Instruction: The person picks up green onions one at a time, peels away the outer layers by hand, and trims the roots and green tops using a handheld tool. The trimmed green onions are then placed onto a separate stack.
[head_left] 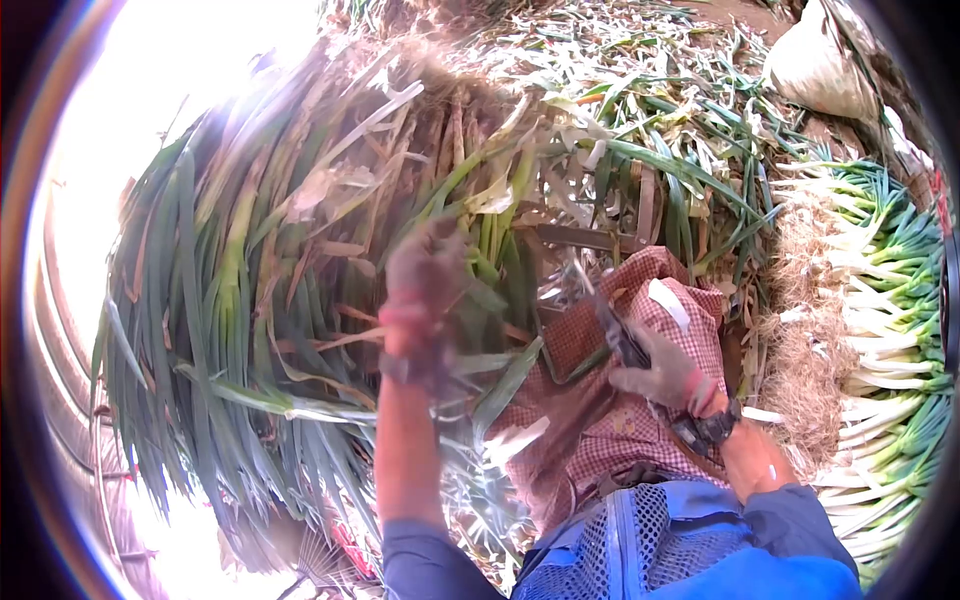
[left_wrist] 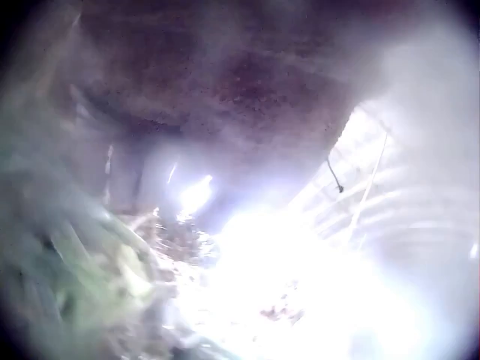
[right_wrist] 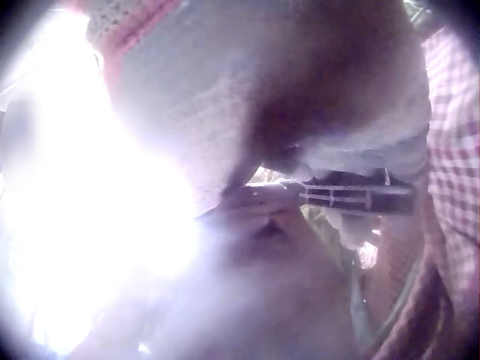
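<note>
My gloved left hand is blurred at the near side of a big heap of long green onions, overlapping their leaves in the head view. How its fingers lie is smeared there, and in the left wrist view the dark glove fills the top against glare. My gloved right hand grips a dark-handled tool with a narrow pale tip, held over a red checked cloth on the lap. The right wrist view shows a dark ribbed part of the tool beneath the glove, its kind hidden.
On the right, trimmed green onions lie in a long row, roots toward me. Cut leaves and scraps cover the ground behind. A pale sack stands at the back right. Curved ribs run along the left edge.
</note>
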